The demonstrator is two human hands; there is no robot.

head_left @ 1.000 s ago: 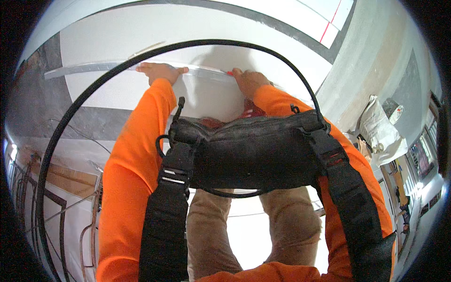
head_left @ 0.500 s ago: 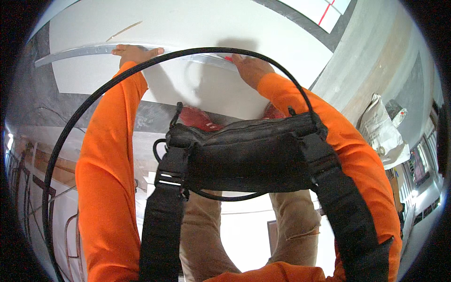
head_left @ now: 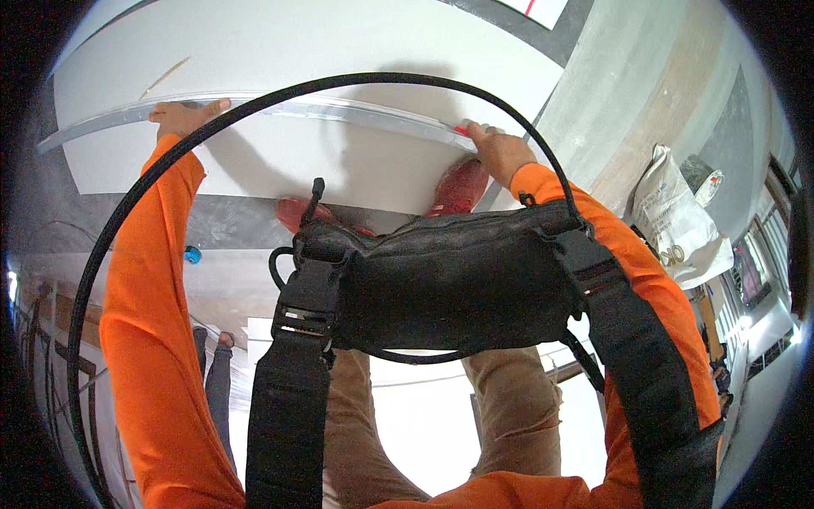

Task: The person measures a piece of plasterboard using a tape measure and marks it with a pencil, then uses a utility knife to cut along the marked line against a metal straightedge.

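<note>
A long, thin grey metal profile (head_left: 339, 110) lies across a large white board (head_left: 280, 47) on the floor. Near its left end, my left hand (head_left: 182, 117) rests on the profile with thumb and fingers spread apart. My right hand (head_left: 502, 154) is at the profile's right end, its fingers closed round a small red object (head_left: 462, 130). Only the red tip shows, so its kind is unclear. One of my red shoes (head_left: 458, 188) overlaps the board's near edge below the profile. The other red shoe (head_left: 292, 212) is partly behind a black pouch.
The black pouch (head_left: 449, 280) and a looping black cable (head_left: 373, 79) cross my view. To the right stands a white sack (head_left: 674, 216) beside a roll-like item (head_left: 702, 180). A small blue object (head_left: 193, 254) lies left. Another person's legs (head_left: 218, 382) show at lower left.
My right hand has slid right and nearer to me along the profile with the red object. My left hand stays on the profile. The view has shifted right, bringing the blue object and another person's legs in.
</note>
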